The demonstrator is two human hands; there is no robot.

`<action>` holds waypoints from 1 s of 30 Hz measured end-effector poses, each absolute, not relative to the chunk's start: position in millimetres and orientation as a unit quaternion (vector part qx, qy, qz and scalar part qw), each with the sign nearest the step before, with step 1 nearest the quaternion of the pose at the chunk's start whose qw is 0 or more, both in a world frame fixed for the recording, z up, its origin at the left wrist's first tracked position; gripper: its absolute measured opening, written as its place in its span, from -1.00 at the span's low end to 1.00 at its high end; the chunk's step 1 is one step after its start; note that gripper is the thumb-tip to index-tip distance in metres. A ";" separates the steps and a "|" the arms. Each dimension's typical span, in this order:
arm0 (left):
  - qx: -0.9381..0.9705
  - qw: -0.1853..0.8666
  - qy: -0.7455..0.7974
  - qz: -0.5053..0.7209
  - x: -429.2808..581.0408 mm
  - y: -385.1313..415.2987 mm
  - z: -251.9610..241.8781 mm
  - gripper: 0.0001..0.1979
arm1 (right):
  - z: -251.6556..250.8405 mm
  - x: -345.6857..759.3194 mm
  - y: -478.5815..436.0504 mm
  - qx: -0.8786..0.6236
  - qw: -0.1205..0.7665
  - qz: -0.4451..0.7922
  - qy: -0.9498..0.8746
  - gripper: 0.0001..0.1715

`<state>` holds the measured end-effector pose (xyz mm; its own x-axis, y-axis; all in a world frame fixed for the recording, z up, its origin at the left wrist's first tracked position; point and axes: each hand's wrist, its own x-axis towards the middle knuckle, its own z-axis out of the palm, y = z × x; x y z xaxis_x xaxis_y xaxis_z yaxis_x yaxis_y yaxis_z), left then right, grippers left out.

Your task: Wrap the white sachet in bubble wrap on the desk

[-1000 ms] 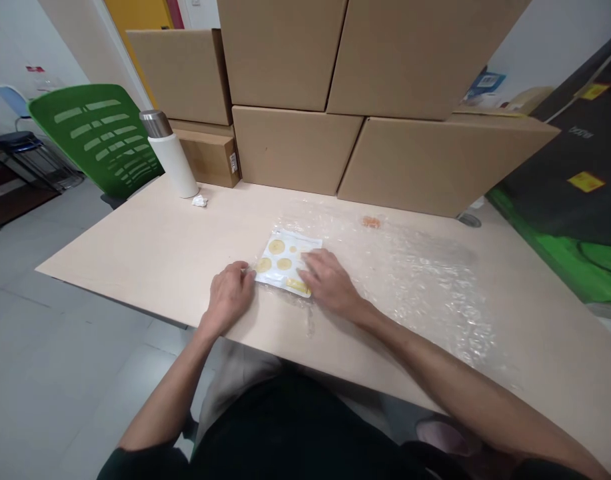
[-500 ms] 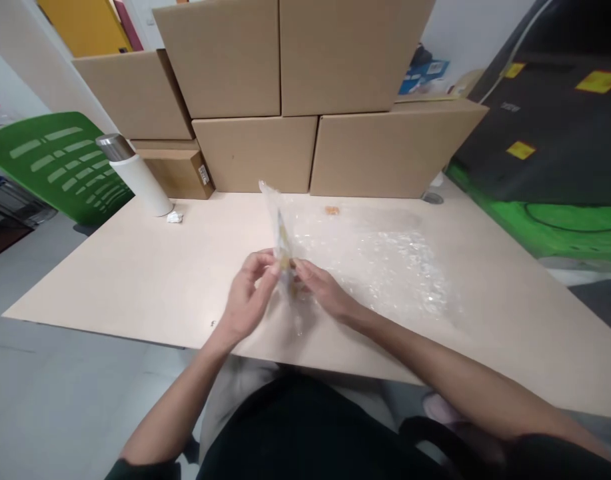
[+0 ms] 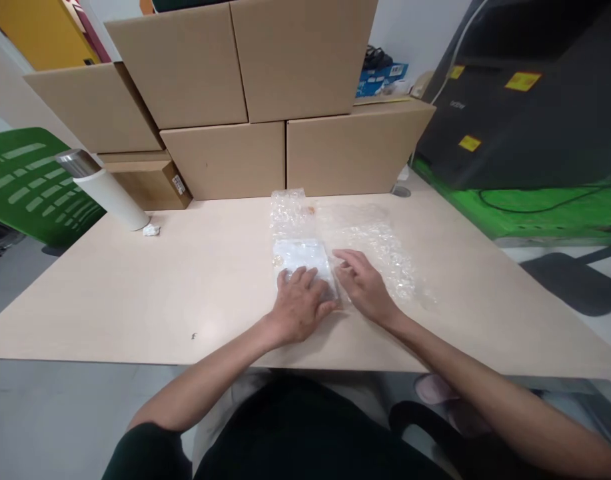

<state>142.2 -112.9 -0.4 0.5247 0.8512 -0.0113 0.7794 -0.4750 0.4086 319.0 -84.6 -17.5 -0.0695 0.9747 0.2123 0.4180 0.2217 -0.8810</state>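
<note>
A flat whitish packet (image 3: pixel 301 252) wrapped in clear bubble wrap lies on the table, its loose wrap end (image 3: pixel 286 210) stretching away from me. My left hand (image 3: pixel 302 303) rests palm down on the packet's near part, fingers spread. At the packet's right edge is my right hand (image 3: pixel 362 280), fingers slightly bent and apart, with nothing visibly held. To the right, a larger sheet of clear bubble wrap (image 3: pixel 385 250) lies flat, partly behind my right hand. A small orange piece (image 3: pixel 311 210) shows through the plastic at the far side.
Cardboard boxes (image 3: pixel 225 163) are stacked along the table's back edge. A white bottle with a metal cap (image 3: pixel 112 197) stands at the left, beside a crumpled white scrap (image 3: pixel 151 230). A green chair (image 3: pixel 25 180) is beyond the left edge; a dark machine (image 3: pixel 515 120) stands right.
The packet was held upright between both hands; now it lies flat on the table. My left hand has spread over it and my right hand has let go. The view has shifted right.
</note>
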 end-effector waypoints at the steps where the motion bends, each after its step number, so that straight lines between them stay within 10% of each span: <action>1: 0.852 0.191 0.475 0.110 140.4 -113.0 -2.7 -0.60 | -19.3 316.6 -81.7 -0.509 0.405 0.298 -0.698 -0.54; 13: 0.565 0.404 0.537 0.479 108.0 -109.4 8.1 -0.35 | -0.6 309.7 -79.4 -0.468 0.336 0.429 -0.696 -0.48; 20: 0.725 0.370 0.393 0.427 184.9 -98.0 16.8 -0.38 | 0.0 347.0 -88.2 -0.427 0.426 0.616 -0.506 -0.48; 30: 0.858 0.272 0.385 0.204 247.1 -78.6 -23.4 -0.38 | -24.4 434.2 -93.6 -0.595 0.452 0.190 -0.637 -0.69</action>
<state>247.1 -78.6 -23.4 0.6200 0.7721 0.1396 0.5506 -0.5549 0.6236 434.2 -93.6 -24.4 0.1160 0.9298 0.3493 0.5857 0.2200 -0.7801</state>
